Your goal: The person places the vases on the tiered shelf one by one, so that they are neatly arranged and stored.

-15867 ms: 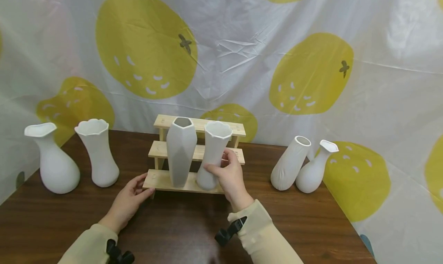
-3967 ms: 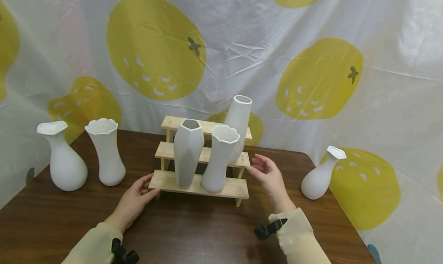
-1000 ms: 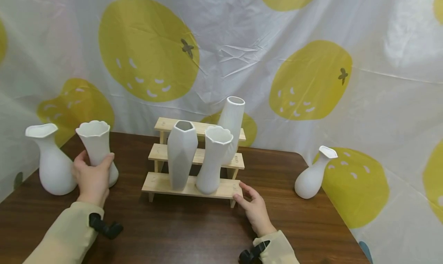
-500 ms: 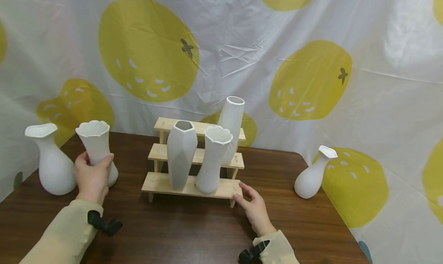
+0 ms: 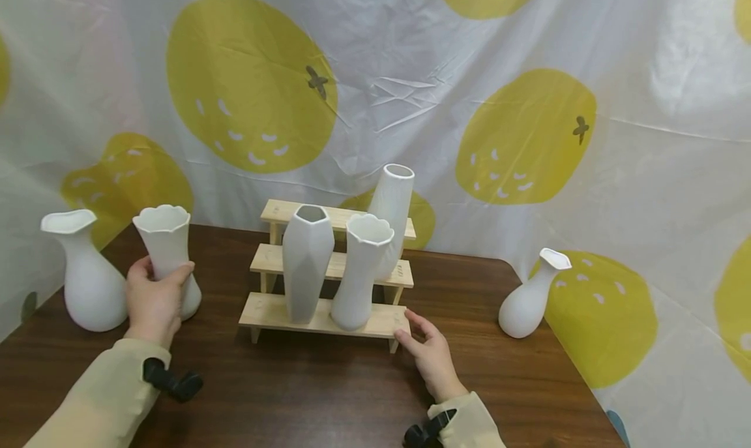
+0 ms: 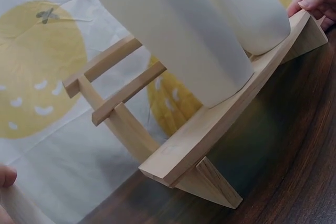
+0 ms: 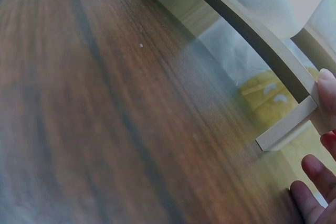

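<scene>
A pale, creased cloth [image 5: 399, 37] hangs behind the brown table [image 5: 305, 396] — big yellow fruit [image 5: 252, 83] printed on it. Light gleams on its right.

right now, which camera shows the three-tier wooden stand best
The head view: all three tiers of the wooden stand show, though white vases hide parts. The left wrist view shows its left end closer; the right wrist view shows only part, including a leg.

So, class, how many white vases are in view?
6: bulbous vase, far left; fluted vase, gripped by left hand; faceted vase and wavy vase, on the stand's lowest step; tall vase, behind them; slim vase, far right. None seems hidden.
</scene>
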The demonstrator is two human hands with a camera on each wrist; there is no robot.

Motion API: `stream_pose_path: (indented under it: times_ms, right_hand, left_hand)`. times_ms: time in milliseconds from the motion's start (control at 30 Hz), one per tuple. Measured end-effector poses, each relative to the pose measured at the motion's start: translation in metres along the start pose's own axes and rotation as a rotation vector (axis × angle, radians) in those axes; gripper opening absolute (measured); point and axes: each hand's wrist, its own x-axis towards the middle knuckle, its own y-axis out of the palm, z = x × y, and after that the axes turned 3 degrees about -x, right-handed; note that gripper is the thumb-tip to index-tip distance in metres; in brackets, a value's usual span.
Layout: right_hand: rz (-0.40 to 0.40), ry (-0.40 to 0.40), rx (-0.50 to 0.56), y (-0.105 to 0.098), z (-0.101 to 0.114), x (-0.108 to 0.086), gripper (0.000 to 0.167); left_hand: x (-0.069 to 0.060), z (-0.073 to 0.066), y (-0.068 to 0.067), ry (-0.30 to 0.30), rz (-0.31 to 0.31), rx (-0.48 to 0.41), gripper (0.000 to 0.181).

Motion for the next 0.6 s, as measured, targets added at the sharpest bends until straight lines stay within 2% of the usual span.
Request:
stream_pose_path:
  times_ms: [100, 233, 333, 600]
  right_hand:
    - [-0.003, 0.004, 0.002, 0.0, 0.001, 0.001, 0.055]
    - [-0.006, 0.009, 0.005, 0.001, 0.0, 0.001, 0.055]
    - [-0.004, 0.007, 0.007, 0.001, -0.001, 0.002, 0.055]
    - [-0.001, -0.003, 0.018, 0.001, -0.002, 0.001, 0.055]
  left_hand:
    - [-0.001, -0.003, 0.0, 0.006, 0.021, 0.023, 0.076]
    - [-0.005, -0.009, 0.001, 0.045, 0.038, 0.065, 0.075]
    - [-0.007, -0.016, 0.003, 0.075, 0.049, 0.091, 0.074]
    - [-0.012, -0.037, 0.009, 0.109, 0.111, 0.129, 0.079]
